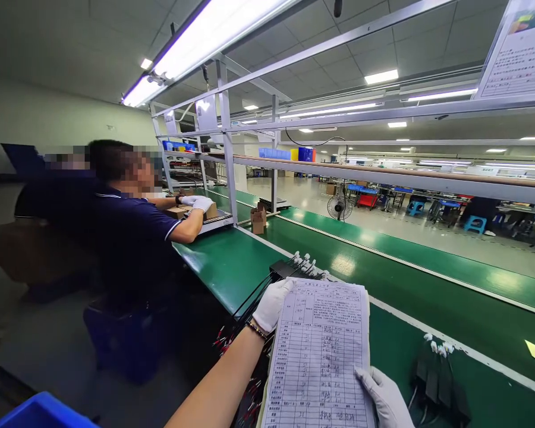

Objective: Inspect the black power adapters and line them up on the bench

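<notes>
A printed form [318, 351] with a table and handwritten entries is held up in front of me, with more sheets under it. My left hand [271, 304], in a white glove with a beaded bracelet at the wrist, pinches its upper left edge. At the lower right edge my right hand [382, 393], also gloved, grips the paper with the thumb on top. Behind the form, black power adapters [289, 268] with white connectors lie on the green bench [236, 252]. More black adapters [439, 377] rest to the right of my right hand.
A co-worker [134, 232] in a dark shirt and white gloves handles a cardboard box [211, 210] at the left. Small brown cartons [258, 220] stand on the line. A metal frame [226, 137] rises over the bench. A blue bin [44, 411] is at the lower left.
</notes>
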`<move>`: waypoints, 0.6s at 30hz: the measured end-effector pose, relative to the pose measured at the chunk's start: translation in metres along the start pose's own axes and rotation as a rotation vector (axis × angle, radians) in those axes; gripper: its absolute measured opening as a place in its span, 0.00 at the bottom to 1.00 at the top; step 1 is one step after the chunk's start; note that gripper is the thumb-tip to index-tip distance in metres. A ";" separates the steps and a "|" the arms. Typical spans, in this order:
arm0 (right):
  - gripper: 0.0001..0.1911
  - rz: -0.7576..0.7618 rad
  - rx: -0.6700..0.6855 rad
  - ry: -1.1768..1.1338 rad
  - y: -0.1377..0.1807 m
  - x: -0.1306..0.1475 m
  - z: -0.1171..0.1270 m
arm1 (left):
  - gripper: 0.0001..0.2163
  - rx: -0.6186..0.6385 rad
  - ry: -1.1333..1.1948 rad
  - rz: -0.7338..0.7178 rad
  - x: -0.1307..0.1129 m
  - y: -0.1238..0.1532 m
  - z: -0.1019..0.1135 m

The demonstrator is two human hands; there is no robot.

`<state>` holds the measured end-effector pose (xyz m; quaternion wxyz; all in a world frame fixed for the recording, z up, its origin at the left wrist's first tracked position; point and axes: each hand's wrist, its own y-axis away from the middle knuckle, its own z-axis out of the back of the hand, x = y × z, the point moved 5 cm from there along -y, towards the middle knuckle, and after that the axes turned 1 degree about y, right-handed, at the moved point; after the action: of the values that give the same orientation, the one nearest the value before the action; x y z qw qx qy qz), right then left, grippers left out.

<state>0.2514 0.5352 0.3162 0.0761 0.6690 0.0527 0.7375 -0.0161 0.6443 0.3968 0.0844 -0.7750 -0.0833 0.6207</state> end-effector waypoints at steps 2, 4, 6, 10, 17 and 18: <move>0.25 0.003 0.002 0.010 -0.002 -0.004 -0.005 | 0.15 0.026 0.011 0.017 0.005 -0.001 0.005; 0.25 -0.012 -0.007 0.032 -0.005 -0.008 -0.008 | 0.16 0.043 0.024 0.033 0.011 -0.002 0.011; 0.26 -0.018 -0.036 0.052 -0.007 -0.010 -0.011 | 0.16 0.046 0.038 0.042 0.016 -0.003 0.018; 0.25 0.009 -0.039 0.051 -0.010 -0.011 -0.019 | 0.16 0.039 0.077 0.056 0.025 -0.001 0.032; 0.26 0.000 0.144 0.047 -0.021 -0.015 -0.035 | 0.18 0.027 0.153 0.091 0.027 0.005 0.047; 0.26 -0.012 0.175 0.058 -0.022 -0.016 -0.036 | 0.18 0.026 0.162 0.099 0.027 0.005 0.048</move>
<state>0.2182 0.5552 0.2933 0.0202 0.6512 0.1232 0.7486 -0.0572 0.6473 0.3601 0.0703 -0.8248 -0.0297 0.5603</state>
